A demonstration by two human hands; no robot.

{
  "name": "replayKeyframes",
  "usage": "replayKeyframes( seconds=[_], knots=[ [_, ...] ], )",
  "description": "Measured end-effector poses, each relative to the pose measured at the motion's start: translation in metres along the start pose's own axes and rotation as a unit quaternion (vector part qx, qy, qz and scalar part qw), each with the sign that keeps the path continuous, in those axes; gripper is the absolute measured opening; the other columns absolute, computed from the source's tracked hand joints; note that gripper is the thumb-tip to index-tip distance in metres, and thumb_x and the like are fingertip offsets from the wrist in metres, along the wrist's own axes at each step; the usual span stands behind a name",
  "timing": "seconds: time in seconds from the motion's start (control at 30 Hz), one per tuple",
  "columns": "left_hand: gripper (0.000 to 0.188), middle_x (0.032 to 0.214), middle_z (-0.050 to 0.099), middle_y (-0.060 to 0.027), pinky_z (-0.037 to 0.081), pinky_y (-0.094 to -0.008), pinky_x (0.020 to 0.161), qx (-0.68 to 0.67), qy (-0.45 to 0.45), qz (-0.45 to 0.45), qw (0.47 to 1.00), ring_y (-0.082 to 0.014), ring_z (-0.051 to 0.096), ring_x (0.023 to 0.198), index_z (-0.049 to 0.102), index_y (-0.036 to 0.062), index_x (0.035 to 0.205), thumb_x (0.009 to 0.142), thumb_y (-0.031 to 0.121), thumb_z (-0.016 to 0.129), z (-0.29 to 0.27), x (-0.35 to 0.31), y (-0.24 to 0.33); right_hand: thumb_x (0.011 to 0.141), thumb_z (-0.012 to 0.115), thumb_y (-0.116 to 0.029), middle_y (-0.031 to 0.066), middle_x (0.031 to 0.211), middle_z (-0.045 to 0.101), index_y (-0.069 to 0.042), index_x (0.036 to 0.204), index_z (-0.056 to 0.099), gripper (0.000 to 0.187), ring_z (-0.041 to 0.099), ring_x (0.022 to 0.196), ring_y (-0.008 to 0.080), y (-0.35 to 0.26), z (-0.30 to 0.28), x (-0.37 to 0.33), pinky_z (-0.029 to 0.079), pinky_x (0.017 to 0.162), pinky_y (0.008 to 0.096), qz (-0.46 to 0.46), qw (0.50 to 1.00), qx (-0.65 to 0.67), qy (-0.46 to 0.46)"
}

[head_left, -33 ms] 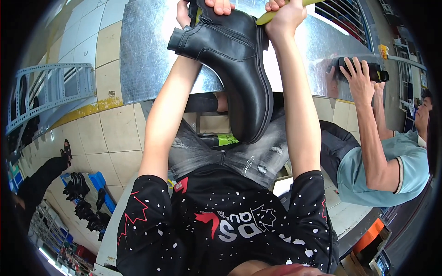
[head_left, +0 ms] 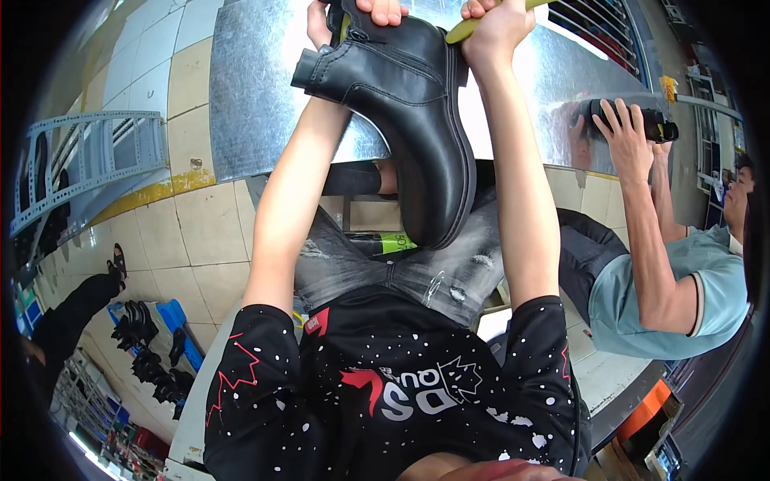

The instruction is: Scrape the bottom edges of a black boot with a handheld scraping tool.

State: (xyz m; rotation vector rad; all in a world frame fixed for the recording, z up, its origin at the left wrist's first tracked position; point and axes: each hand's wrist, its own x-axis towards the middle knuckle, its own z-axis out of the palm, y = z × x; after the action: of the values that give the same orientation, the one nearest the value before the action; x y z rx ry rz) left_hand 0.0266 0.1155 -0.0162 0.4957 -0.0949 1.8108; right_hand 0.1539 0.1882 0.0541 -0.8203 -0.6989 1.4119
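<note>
A black leather ankle boot (head_left: 425, 144) hangs over the near edge of the metal table, toe toward my lap and sole edge to the right. My left hand (head_left: 383, 11) is closed around its upper part near the zip, partly cut off by the top edge of the picture. My right hand (head_left: 499, 36) is closed on a yellow-green stick-like tool (head_left: 462, 33). The tool's rounded end lies against or very near the boot's heel; I cannot tell whether they touch. Its other end runs out of the picture at the top.
The shiny metal table (head_left: 249, 88) lies beneath my hands. At the right a co-worker's hand (head_left: 630, 148) holds a black shoe (head_left: 659, 131). A grey metal rack (head_left: 96, 160) stands left, with black shoes (head_left: 144, 353) by a blue crate (head_left: 180, 317) below. Another person's leg (head_left: 84, 305) shows nearby.
</note>
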Motion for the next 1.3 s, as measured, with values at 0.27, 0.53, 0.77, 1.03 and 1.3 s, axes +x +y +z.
replayKeyframes(
  seconds=[0.27, 0.53, 0.77, 1.03, 1.3],
  knots=[
    [0.05, 0.074, 0.05, -0.0068, 0.044, -0.0387, 0.089, 0.006, -0.001, 0.0, 1.0, -0.0247, 0.051, 0.078, 0.05, 0.0094, 0.083, 0.099, 0.056, 0.042, -0.003, -0.001, 0.0, 0.101, 0.054, -0.028, -0.0019, 0.055, 0.041, -0.012, 0.07, 0.045, 0.036, 0.04, 0.042, 0.0107, 0.002, -0.004, 0.004, 0.035, 0.041, 0.0275, -0.047, 0.996, -0.07, -0.029],
    [0.059, 0.076, 0.057, -0.004, 0.046, -0.0423, 0.099, -0.011, -0.082, -0.035, 0.996, -0.0237, 0.056, 0.083, 0.059, 0.0126, 0.086, 0.099, 0.057, 0.023, -0.012, 0.003, 0.008, 0.1, 0.056, -0.026, -0.0024, 0.053, 0.041, -0.012, 0.068, 0.047, 0.035, 0.04, 0.041, 0.0102, -0.007, 0.0, -0.019, 0.034, 0.04, 0.0278, -0.025, 0.996, -0.076, -0.049],
    [0.054, 0.077, 0.058, -0.0055, 0.046, -0.0434, 0.099, -0.013, -0.083, -0.04, 0.996, -0.024, 0.056, 0.084, 0.06, 0.0117, 0.085, 0.101, 0.054, 0.031, -0.013, 0.007, 0.007, 0.099, 0.056, -0.021, -0.0021, 0.054, 0.043, -0.009, 0.074, 0.049, 0.029, 0.042, 0.039, 0.0103, -0.009, -0.01, -0.035, 0.034, 0.038, 0.027, -0.107, 0.991, -0.068, -0.034],
    [0.031, 0.079, 0.058, -0.0039, 0.039, -0.042, 0.107, -0.067, -0.014, -0.025, 0.997, -0.0218, 0.055, 0.087, 0.06, 0.011, 0.086, 0.099, 0.033, 0.042, -0.016, -0.012, 0.017, 0.1, 0.056, -0.022, -0.0011, 0.056, 0.044, -0.008, 0.079, 0.048, 0.026, 0.043, 0.04, 0.0108, -0.005, 0.002, -0.067, 0.036, 0.037, 0.0273, -0.061, 0.996, -0.041, -0.051],
    [0.034, 0.08, 0.059, -0.005, 0.039, -0.0431, 0.107, -0.005, -0.041, -0.032, 0.999, -0.0225, 0.056, 0.087, 0.059, 0.011, 0.085, 0.101, 0.033, 0.038, -0.006, -0.003, 0.015, 0.099, 0.056, -0.023, -0.0016, 0.055, 0.041, -0.009, 0.079, 0.047, 0.026, 0.04, 0.039, 0.011, -0.008, -0.016, -0.047, 0.035, 0.036, 0.0277, 0.041, 0.998, -0.021, -0.045]
  ],
)
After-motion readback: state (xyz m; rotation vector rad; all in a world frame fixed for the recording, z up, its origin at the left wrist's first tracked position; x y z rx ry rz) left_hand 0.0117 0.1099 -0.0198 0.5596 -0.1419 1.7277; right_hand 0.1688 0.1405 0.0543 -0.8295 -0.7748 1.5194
